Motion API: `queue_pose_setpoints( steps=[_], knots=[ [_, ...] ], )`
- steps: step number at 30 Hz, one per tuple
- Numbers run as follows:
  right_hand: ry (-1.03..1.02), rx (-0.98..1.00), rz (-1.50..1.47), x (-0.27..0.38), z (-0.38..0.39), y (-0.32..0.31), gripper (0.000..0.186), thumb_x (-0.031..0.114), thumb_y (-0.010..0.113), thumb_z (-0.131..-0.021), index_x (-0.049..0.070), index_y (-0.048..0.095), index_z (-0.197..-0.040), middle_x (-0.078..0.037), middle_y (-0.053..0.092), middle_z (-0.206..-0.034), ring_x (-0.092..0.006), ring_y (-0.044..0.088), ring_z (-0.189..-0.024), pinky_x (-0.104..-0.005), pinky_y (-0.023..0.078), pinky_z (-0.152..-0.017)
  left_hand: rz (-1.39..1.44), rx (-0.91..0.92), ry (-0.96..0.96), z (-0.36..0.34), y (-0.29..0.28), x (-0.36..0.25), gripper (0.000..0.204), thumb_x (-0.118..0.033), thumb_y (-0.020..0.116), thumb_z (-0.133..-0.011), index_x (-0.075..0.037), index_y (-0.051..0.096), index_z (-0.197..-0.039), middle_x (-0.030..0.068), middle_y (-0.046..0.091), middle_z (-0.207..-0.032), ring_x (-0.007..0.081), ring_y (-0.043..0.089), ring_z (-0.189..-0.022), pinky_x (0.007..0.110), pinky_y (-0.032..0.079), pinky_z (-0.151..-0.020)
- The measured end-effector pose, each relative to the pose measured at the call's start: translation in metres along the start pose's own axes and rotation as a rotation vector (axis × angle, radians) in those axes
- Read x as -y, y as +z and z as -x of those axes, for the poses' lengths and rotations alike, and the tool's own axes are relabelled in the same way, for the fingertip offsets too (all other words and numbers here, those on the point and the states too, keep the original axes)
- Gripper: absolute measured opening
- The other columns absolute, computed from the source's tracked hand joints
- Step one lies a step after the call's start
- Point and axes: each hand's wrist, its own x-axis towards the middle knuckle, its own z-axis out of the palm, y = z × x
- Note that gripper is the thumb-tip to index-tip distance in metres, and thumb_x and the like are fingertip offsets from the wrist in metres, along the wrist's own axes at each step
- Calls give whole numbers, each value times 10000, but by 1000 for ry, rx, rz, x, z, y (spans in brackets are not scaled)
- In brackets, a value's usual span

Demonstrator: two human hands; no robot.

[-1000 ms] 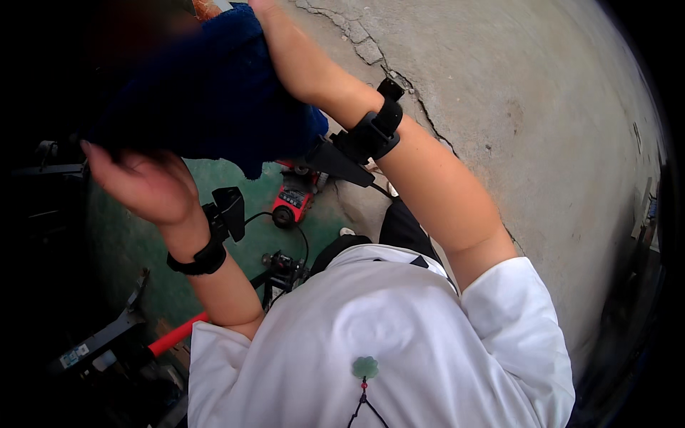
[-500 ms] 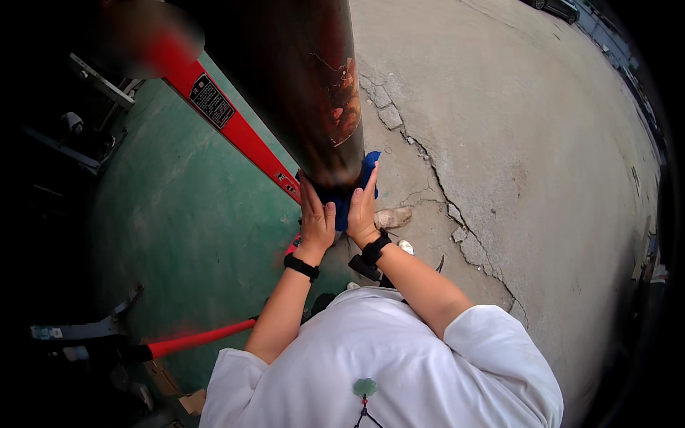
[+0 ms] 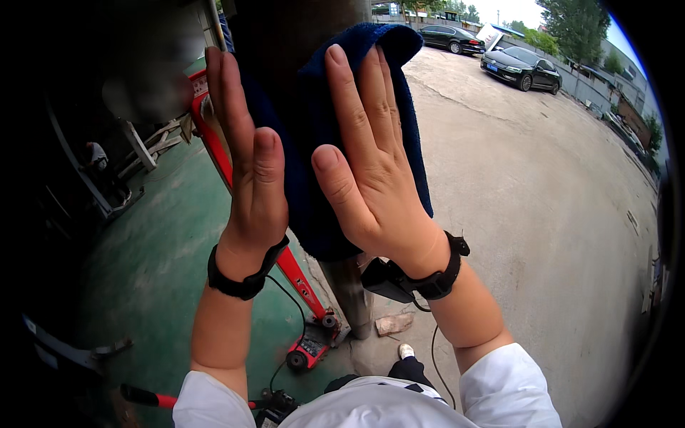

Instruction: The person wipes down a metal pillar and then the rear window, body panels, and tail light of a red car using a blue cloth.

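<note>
Both hands are raised in front of the camera, pressing a dark blue cloth [image 3: 314,135] flat against a dark upright metal post [image 3: 349,292]. My left hand [image 3: 246,171] lies with straight fingers on the cloth's left side. My right hand [image 3: 364,157] is spread flat on the middle of the cloth, fingers pointing up. Each wrist wears a black band, and a small black device hangs under the right one [image 3: 389,279]. The cloth wraps around the post and hides most of it.
A red bar [image 3: 300,282] slopes down to a red wheeled jack [image 3: 310,346] on the green floor [image 3: 150,250]. A stone [image 3: 392,324] lies by the post's foot. Grey concrete spreads right, with parked cars [image 3: 519,68] far off. A red-handled tool [image 3: 146,396] lies lower left.
The hands and cloth have risen up the post from near its base to close before the camera. The view has tilted upward, showing the yard and cars.
</note>
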Motion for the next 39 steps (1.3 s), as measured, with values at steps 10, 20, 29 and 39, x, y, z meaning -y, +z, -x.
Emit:
queue_pose_setpoints(
  steps=[10,20,29,39],
  knots=[
    [349,-22,72,19,216,54,585,226,401,-911,30,310,-1454,-294,204,-1501,-495,176,-1385,-559,133,-1123,132,193,-496,191,39,-93,664,-300,354,-981,50,75,-1472,348,-46,-1506,498,1,-1405,542,48,-1135],
    [235,151,192,1,299,58,618,333,544,-845,95,411,-1400,-288,252,-1467,-501,252,-1340,-574,192,-1105,-77,477,-356,263,11,-71,667,-269,466,-947,8,160,-1472,271,173,-1514,426,255,-1380,489,244,-1125],
    [13,-50,134,0,22,13,560,276,469,-930,83,364,-1445,-260,226,-1504,-417,199,-1399,-445,176,-1133,10,90,-87,6,-7,-10,653,-345,350,-1010,26,97,-1484,267,26,-1544,412,66,-1436,455,132,-1148],
    [327,-280,-823,-23,50,32,500,150,361,-998,-13,241,-1455,-230,305,-1457,-338,350,-1326,-359,288,-1093,13,-97,-380,89,44,-65,663,-337,284,-997,111,91,-1446,297,37,-1527,415,39,-1431,488,60,-1147]
  ],
)
